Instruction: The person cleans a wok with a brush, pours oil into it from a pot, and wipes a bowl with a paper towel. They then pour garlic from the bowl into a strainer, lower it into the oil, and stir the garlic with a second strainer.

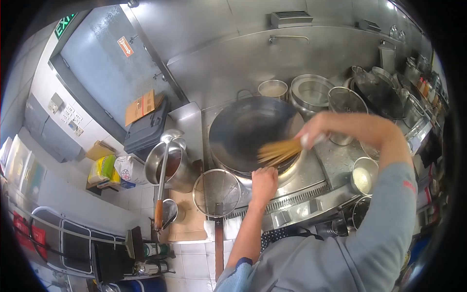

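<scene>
A large dark wok (243, 121) sits on the stove in front of me. My right hand (315, 130) is closed around a bamboo wok brush (279, 152), with something white showing at my fingers. Its splayed bristles hang over the wok's near right side, slightly blurred. At the near rim, my left hand (265, 182) is closed on the wok's edge; whether it grips the rim or a handle is hidden beneath the fingers. Left of that hand, a round mesh strainer (216, 193) with a long handle lies beside the wok.
A steel pot (171, 168) with reddish-brown contents stands left, a long-handled ladle (164, 170) across it. Behind the wok are a small pot (273, 90) and a larger pot (311, 92). A bowl with pale contents (362, 179) sits right. A faucet (289, 38) juts from the back wall.
</scene>
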Motion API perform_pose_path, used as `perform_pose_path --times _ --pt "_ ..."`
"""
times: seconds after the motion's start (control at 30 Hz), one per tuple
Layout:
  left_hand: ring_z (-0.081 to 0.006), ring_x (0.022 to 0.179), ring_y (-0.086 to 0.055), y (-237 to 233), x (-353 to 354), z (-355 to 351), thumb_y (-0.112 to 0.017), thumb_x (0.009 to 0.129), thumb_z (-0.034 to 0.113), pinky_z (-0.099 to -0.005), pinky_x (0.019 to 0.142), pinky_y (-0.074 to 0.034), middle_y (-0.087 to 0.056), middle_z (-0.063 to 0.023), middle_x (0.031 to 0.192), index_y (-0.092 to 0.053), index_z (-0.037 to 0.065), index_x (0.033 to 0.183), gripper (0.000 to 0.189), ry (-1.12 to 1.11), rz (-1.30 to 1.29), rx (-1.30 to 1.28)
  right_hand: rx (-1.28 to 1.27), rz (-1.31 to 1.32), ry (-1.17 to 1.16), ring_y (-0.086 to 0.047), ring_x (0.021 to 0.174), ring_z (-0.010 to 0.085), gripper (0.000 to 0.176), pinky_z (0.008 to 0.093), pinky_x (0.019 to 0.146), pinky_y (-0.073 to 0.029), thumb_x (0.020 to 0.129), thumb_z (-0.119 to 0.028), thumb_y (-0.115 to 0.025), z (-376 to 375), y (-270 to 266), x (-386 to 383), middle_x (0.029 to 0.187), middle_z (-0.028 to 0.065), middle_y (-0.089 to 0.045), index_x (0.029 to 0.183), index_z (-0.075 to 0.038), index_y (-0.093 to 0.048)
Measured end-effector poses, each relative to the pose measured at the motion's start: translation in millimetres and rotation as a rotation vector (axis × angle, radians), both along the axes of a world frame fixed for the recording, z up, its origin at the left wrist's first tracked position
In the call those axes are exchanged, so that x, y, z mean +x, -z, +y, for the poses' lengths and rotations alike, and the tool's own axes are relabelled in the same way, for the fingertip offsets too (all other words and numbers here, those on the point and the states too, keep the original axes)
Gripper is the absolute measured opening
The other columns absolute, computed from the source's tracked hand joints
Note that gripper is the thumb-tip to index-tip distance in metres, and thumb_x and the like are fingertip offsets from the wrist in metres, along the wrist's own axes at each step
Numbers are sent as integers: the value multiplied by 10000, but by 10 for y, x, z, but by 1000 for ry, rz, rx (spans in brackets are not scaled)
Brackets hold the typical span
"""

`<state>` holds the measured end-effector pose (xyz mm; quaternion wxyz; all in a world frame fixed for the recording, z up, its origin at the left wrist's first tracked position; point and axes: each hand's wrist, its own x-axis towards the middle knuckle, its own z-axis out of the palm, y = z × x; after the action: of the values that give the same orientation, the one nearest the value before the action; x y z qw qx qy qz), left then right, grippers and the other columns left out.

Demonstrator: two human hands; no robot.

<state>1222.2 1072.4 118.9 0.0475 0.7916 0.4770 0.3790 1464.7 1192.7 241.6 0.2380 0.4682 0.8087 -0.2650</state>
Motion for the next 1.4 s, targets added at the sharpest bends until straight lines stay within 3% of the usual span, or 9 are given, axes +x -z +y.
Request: perform_pose_path --times 0.07,0.2,0.3,0.47,0.53,0.6,0.83,0.93,1.4 --pt "-361 685 -579 -35 -5 -35 -575 813 131 -476 661 -425 -603 -152 671 -571 39 672 169 9 -20 -15 398 -355 -164 -616 1001 303 552 390 784 -522 779 -214 -615 333 -157 319 1165 98 -619 1313 -221 -477" --pt "-357 699 -588 -1 -3 -31 -574 821 145 -481 666 -429 -609 -155 683 -571 31 655 201 -2 -28 -26 1081 -21 450 -648 897 326 549 452 697 -528 776 -165 -596 425 -131 -57 967 207 -643 1290 -83 -422" --pt "-333 709 -594 60 -15 -10 -578 818 145 -463 678 -423 -624 -141 706 -597 47 674 175 12 25 -30 651 -79 435 -638 987 272 352 381 828 -513 728 -293 -659 590 670 -480 1024 124 -676 1017 -93 -692" --pt "-330 709 -588 90 -69 14 -569 832 159 -455 686 -421 -614 -131 717 -585 59 687 177 33 43 26 195 260 -79 -549 1130 298 722 442 875 -481 701 -359 -690 41 784 -680 1276 123 -551 1372 -256 -444" --pt "-337 730 -589 91 -85 -36 -557 836 161 -465 692 -420 -613 -138 729 -580 55 695 177 53 44 -22 -23 97 291 -641 938 310 756 374 751 -542 701 -298 -706 -89 236 -420 1123 177 -625 1394 -208 -418" --pt "-353 749 -590 74 -81 -12 -542 834 149 -481 697 -418 -623 -156 747 -590 49 714 164 62 16 -12 478 -410 307 -554 1122 298 760 421 877 -486 748 -322 -695 -70 101 -137 1149 141 -610 1424 -198 -370" --pt "-345 751 -600 87 -68 -5 -548 818 161 -484 707 -428 -635 -138 743 -607 44 705 172 25 7 9 947 1055 896 -561 1128 294 805 342 960 -433 760 -272 -723 -1156 1114 762 1327 182 -507 1438 -111 -321" --pt "-347 749 -599 96 -83 -7 -547 816 157 -483 702 -429 -631 -137 735 -609 45 707 168 46 24 18 481 842 1243 -536 1143 247 775 336 961 -433 727 -268 -742 -2079 1575 622 1358 153 -479 1407 -143 -393" --pt "-322 806 -594 113 -117 8 -617 815 235 -443 748 -425 -627 -126 780 -627 36 802 200 74 107 -48 721 492 1154 -655 799 273 497 355 751 -510 799 -174 -635 -3124 2241 424 863 168 -670 1276 -82 -528"
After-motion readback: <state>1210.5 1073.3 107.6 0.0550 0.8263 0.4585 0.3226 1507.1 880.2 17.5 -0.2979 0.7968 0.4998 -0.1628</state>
